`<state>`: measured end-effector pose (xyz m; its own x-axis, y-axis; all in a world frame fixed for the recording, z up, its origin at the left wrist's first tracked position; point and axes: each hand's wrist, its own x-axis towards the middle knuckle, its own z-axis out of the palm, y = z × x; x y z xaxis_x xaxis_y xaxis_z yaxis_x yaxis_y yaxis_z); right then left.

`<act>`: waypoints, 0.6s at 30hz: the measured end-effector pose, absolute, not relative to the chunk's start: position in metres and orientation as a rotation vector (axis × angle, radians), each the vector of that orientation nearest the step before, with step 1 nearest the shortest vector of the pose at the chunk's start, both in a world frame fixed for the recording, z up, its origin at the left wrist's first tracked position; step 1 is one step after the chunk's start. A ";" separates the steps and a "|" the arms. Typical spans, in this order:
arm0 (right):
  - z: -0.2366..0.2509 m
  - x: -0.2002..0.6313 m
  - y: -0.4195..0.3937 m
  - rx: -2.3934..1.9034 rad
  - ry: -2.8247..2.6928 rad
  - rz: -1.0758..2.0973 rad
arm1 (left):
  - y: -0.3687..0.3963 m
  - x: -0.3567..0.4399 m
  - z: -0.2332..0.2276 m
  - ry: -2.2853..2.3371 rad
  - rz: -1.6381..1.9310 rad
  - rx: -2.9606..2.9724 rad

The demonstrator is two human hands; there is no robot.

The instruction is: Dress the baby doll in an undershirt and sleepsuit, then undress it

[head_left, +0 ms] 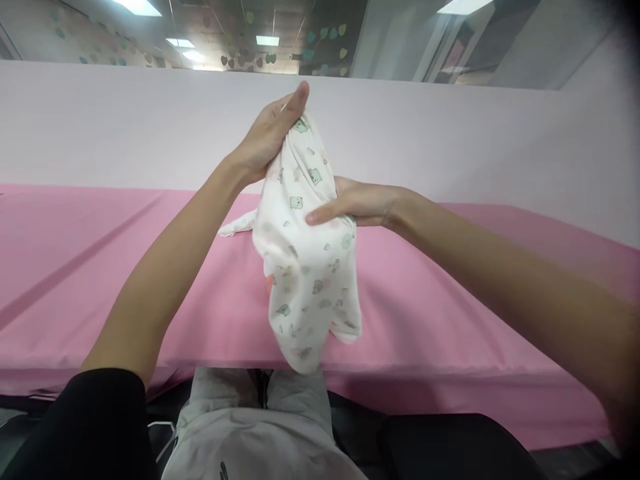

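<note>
Above the pink desk (pixel 75 267), a white printed garment (pixel 305 267) is held up. Its top is gripped by the closed left hand (pixel 267 137); its middle is pinched by the right hand (pixel 357 203).

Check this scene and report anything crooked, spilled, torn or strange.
Nothing stands out. The left hand and right hand hold a white printed cloth bunched above the pink table cover, which shows only a few creases. No tear or spill is visible.

Soft matt printed cloth garment (pixel 307 267)
</note>
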<state>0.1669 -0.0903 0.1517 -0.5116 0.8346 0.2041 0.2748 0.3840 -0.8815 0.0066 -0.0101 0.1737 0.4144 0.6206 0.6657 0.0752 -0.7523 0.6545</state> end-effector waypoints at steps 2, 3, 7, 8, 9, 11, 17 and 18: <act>0.146 0.175 -0.084 -1.033 -2.046 1.084 | -0.007 0.000 0.166 0.608 1.253 2.158; 0.144 0.179 -0.080 -1.073 -2.056 1.065 | -0.007 -0.003 0.161 0.619 1.211 2.177; 0.136 0.190 -0.061 -1.137 -2.023 0.908 | -0.009 -0.014 0.139 0.666 0.967 2.305; 0.133 0.191 -0.057 -1.157 -2.003 0.860 | -0.009 -0.017 0.133 0.677 0.871 2.355; 0.131 0.190 -0.055 -1.184 -1.981 0.816 | -0.009 -0.018 0.127 0.691 0.768 2.404; 0.124 0.186 -0.055 -1.230 -1.962 0.775 | -0.008 -0.020 0.115 0.730 0.612 2.472; 0.093 0.171 -0.063 -1.228 -2.242 1.059 | -0.009 -0.024 0.100 0.844 0.699 2.354; 0.087 0.170 -0.063 -1.240 -2.244 1.056 | -0.010 -0.025 0.098 0.830 0.694 2.257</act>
<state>0.1703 -0.0626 0.0866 -0.5460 0.8369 -0.0376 0.5622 0.3328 -0.7570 -0.0251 -0.0098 0.0983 0.6633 0.7043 0.2530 0.3741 -0.6048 0.7030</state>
